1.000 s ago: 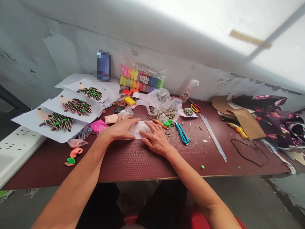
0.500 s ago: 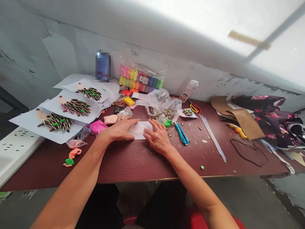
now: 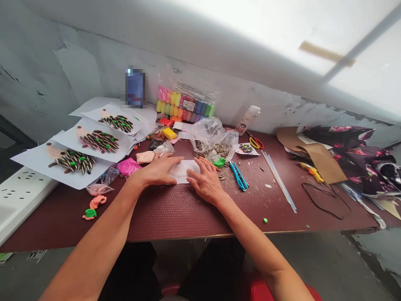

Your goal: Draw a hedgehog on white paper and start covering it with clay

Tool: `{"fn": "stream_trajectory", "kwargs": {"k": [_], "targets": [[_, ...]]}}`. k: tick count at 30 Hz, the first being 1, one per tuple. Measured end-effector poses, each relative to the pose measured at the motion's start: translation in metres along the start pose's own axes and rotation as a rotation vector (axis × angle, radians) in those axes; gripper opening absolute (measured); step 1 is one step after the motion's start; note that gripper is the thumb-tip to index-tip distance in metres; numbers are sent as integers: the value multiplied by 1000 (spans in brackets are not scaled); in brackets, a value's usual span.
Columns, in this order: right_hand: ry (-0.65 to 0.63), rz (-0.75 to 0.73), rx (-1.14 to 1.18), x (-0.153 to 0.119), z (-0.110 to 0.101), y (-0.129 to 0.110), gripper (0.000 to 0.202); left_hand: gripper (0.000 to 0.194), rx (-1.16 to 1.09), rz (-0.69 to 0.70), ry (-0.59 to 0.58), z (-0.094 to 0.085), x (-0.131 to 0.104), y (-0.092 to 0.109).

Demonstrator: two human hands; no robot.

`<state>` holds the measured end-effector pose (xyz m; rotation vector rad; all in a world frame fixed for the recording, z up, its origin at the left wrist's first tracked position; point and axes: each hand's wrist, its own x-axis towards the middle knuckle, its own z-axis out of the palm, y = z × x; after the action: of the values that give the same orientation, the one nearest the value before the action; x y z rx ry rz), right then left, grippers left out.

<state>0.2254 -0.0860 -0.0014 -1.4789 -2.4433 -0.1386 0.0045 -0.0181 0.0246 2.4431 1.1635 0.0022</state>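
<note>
A small white paper [image 3: 181,170] with faint lines drawn on it lies on the table between my hands. My left hand [image 3: 160,169] rests on its left edge, fingers stretched and thumb apart. On the right side of the same paper lies my right hand [image 3: 205,179], fingers extended and partly covering it. A thin orange stick [image 3: 214,165] shows just behind the right fingers; I cannot tell whether they touch it. Beyond that hand, a clear plastic bag [image 3: 208,129] holds striped sunflower seeds [image 3: 221,149], with green clay [image 3: 219,161] at its front.
Hedgehog pictures made with seeds [image 3: 75,161] lie left, near a power strip [image 3: 21,194]. Coloured clay packs [image 3: 186,102] stand at the wall. To the right are a blue cutter [image 3: 239,176], scissors [image 3: 256,142], glue sticks [image 3: 278,182] and a yellow glue gun [image 3: 313,171].
My right hand has shifted slightly left over the paper. The orange stick now shows behind its fingers. My left hand has barely moved.
</note>
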Motion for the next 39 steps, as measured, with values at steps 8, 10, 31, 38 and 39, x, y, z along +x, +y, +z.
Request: {"fn": "stream_trajectory", "kwargs": {"k": [8,10,31,38,39], "targets": [[33,34,-16,-1,2,1,30,88,-1,-1,2,2,1,-3],[31,36,-19,-1,3,1,31,89,-4,-5,-1,2,1,-2],[-9,85,39,4,2,-2,37,89,16,-12,-29,-3,-1,2],[8,118,65,2,-3,9,33,89,19,-16,-25,-2,0,0],[1,89,70,2,-3,9,32,89,19,-15,-25,-2,0,0]]}}
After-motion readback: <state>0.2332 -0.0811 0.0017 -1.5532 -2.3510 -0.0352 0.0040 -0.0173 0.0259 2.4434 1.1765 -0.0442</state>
